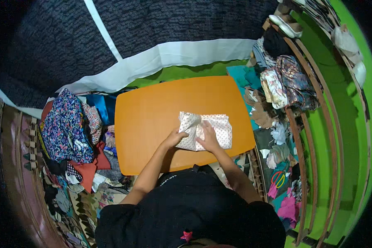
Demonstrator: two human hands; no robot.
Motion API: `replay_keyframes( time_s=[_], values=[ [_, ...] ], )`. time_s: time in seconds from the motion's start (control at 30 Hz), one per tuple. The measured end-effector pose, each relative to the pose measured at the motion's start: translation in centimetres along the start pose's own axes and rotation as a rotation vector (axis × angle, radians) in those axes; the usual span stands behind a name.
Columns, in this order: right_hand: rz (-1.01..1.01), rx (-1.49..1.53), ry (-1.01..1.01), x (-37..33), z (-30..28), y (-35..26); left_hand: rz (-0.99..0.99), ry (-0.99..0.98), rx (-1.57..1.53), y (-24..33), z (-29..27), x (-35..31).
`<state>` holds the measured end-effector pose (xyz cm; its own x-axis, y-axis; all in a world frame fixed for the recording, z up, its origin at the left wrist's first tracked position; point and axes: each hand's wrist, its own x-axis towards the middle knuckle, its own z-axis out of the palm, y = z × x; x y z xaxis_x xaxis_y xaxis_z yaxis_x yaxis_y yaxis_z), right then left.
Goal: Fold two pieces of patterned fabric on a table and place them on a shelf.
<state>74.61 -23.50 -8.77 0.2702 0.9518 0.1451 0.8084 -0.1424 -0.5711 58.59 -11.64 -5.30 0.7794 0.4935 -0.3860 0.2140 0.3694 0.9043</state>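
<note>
A white cloth with small dark dots [221, 130] lies folded on the orange table [149, 111], a little right of its middle. Its left part is raised and creased, folding over toward the rest. My left hand [175, 138] grips that left edge, thumb on top and the other fingers partly hidden behind the fabric. On the middle of the cloth rests my right hand [208, 138], its fingers stretched out and pressing the fabric flat.
A heap of clothes with a blue floral piece [66, 128] stands left of the table. To the right, folded garments [295, 82] sit on a wooden rack [314, 124]. Scissors with red and yellow handles [278, 179] lie among fabric scraps. A dark curtain [173, 20] hangs behind.
</note>
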Motion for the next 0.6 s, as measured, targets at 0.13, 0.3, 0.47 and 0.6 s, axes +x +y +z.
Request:
replay_keyframes(
  time_s=[0.13, 0.3, 0.47, 0.6],
  values=[
    [0.075, 0.111, 0.133, 1.2, -6.3, -1.9, 0.052, -0.223, 0.121, 4.7, 0.1, -1.5],
    [0.028, 0.366, 0.027, 0.2, -12.7, -3.3, 0.015, -0.678, 0.337, 11.6, 2.1, -1.5],
    [0.137, 0.481, -0.117, -4.0, -15.2, -2.4, -0.172, -1.03, 0.489, 15.9, 5.6, 0.9],
    [0.284, 0.785, -0.065, -8.2, -16.7, -2.0, -0.182, -0.993, 0.549, 17.8, 10.1, 3.5]
  ],
)
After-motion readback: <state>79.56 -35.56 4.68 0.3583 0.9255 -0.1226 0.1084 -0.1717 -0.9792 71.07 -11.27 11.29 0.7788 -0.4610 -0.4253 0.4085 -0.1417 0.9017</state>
